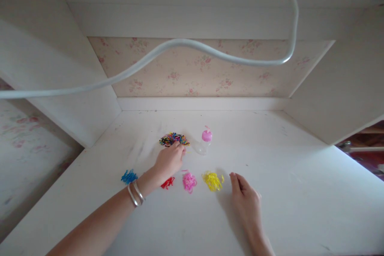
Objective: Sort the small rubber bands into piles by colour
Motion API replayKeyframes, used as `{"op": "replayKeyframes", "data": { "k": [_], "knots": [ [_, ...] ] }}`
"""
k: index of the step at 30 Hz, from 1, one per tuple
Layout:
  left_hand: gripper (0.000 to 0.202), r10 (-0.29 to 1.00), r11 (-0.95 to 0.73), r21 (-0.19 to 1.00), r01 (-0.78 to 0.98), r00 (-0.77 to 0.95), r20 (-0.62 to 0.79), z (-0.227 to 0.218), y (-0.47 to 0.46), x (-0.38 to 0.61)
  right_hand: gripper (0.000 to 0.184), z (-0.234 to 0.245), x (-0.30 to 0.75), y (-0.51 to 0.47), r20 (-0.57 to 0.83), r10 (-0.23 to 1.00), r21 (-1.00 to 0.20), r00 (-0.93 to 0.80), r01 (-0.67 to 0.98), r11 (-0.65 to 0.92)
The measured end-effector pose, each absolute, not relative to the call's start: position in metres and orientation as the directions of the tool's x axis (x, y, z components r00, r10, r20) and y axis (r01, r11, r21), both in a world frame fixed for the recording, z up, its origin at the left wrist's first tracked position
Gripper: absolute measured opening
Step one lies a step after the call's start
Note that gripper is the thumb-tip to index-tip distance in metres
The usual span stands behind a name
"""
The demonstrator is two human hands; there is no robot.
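Observation:
My left hand [171, 159], with two silver bangles on the wrist, is at the near edge of a mixed heap of many-coloured small rubber bands [171, 137]. Its fingers are pinched, and a thin yellow rubber band [188, 152] shows at the fingertips. Sorted piles lie nearer me: blue bands [129, 177], red bands [168, 183] partly covered by my left wrist, pink bands [189, 182] and yellow bands [213, 181]. Just right of the yellow pile is my right hand [246, 197], thumb and forefinger pressed together. Whatever may be between them is too small to tell.
A small clear bottle with a pink top [207, 135] stands right of the mixed heap. Across the upper view runs a thick white cable [186, 43]. White side panels and a flowered back wall [192, 72] enclose the white tabletop [300, 192].

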State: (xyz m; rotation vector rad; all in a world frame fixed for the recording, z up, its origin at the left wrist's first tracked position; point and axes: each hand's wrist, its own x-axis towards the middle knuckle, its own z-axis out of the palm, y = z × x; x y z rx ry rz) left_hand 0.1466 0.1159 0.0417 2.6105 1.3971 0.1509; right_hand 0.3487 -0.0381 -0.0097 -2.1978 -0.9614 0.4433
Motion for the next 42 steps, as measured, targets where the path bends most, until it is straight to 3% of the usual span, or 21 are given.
{"op": "replayKeyframes", "data": {
  "k": [7,11,17,22,27,34,39,42],
  "knots": [
    [0.022,0.682,-0.683,0.348,0.642,0.731,-0.011,0.042,0.063,0.182,0.04,-0.002,0.346,-0.033,-0.051,0.819,-0.449,0.572,0.719,-0.53],
    [0.023,0.639,-0.71,0.373,0.597,0.769,-0.016,0.034,0.056,0.198,0.044,-0.002,0.343,-0.035,-0.032,0.877,-0.494,0.479,0.756,-0.43],
    [0.028,0.658,-0.7,0.406,0.587,0.751,0.047,0.04,0.063,0.189,0.047,-0.009,0.348,-0.037,0.017,0.835,-0.635,0.55,0.651,-0.415],
    [0.025,0.761,-0.607,0.552,0.572,0.619,0.196,0.058,0.063,0.15,0.048,-0.009,0.348,-0.036,-0.021,0.837,-0.572,0.546,0.68,-0.458],
    [0.028,0.886,-0.42,0.713,0.562,0.426,0.186,0.052,0.045,0.094,0.043,-0.005,0.344,-0.034,-0.07,0.866,-0.444,0.494,0.762,-0.471],
    [0.03,0.985,-0.172,0.77,0.614,0.129,0.117,0.012,0.024,0.023,0.047,-0.012,0.348,-0.034,-0.017,0.841,-0.627,0.541,0.649,-0.431],
    [0.034,0.998,-0.062,0.798,0.599,0.015,0.066,-0.007,0.021,-0.008,0.047,-0.006,0.345,-0.028,-0.007,0.85,-0.648,0.527,0.645,-0.405],
    [0.034,0.999,-0.054,0.808,0.587,0.023,0.049,-0.011,0.019,-0.012,0.047,0.009,0.329,-0.017,0.003,0.912,-0.625,0.409,0.713,-0.318]
  ]
}}
